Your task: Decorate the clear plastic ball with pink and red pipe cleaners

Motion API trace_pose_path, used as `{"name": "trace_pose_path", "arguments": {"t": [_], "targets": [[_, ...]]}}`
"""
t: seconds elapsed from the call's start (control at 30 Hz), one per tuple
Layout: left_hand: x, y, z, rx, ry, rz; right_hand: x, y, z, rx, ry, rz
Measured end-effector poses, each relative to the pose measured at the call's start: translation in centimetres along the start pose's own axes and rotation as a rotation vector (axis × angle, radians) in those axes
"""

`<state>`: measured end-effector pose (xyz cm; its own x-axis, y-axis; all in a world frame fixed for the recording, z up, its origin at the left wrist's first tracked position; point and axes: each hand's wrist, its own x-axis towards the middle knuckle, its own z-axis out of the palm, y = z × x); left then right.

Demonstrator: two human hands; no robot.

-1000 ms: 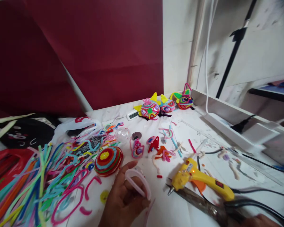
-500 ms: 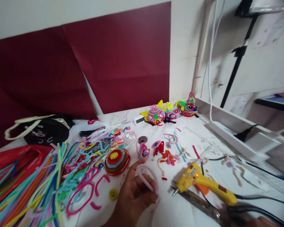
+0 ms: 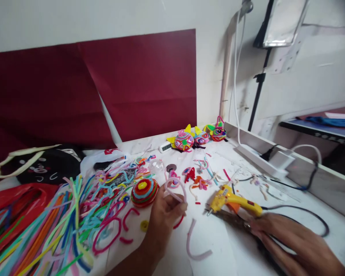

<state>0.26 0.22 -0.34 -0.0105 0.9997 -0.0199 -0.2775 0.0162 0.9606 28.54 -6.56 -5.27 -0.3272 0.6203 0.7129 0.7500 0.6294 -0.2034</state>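
My left hand (image 3: 168, 214) is closed with a pale pink pipe cleaner (image 3: 178, 184) pinched in its fingers, bent into a loop above them. At the lower right, my right hand (image 3: 296, 237) grips the handle end of dark metal scissors (image 3: 235, 219). Their blades lie on the table, pointing left, partly beneath a yellow glue gun (image 3: 232, 201). Between my hands a curved pale lilac pipe cleaner piece (image 3: 191, 245) lies on the white table. A round striped ornament (image 3: 144, 192) of coiled pipe cleaners sits left of my left hand.
Loose pipe cleaners (image 3: 57, 226) and a red plastic bag (image 3: 31, 188) cover the left side. Several finished colourful figures (image 3: 184, 140) stand at the back by a small digital display (image 3: 165, 147). A power strip (image 3: 261, 159) and cables run along the right edge.
My right hand has come in from the bottom edge onto the scissors. The lilac piece now shows lying on the table below my left hand. The view has shifted right.
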Motion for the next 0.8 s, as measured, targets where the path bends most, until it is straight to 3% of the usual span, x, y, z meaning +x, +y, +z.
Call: {"name": "trace_pose_path", "arguments": {"t": [0.07,0.17,0.33,0.6,0.8], "targets": [[0.2,0.1,-0.2,0.023,-0.007,-0.003,2.9,-2.6,0.0,0.113,0.012,0.070],[0.4,0.3,-0.5,0.020,-0.047,-0.002,7.0,-5.7,1.1,0.341,-0.072,0.237],[0.2,0.8,-0.4,-0.021,-0.105,0.052,11.4,-7.6,4.4,0.539,-0.134,0.442],[0.5,0.7,-1.0,-0.090,-0.147,0.133,13.3,-8.4,8.8,0.861,-0.056,0.557],[1.2,0.4,-1.6,-0.051,-0.085,0.150,13.1,-8.6,10.4,0.996,-0.015,0.615]]}}
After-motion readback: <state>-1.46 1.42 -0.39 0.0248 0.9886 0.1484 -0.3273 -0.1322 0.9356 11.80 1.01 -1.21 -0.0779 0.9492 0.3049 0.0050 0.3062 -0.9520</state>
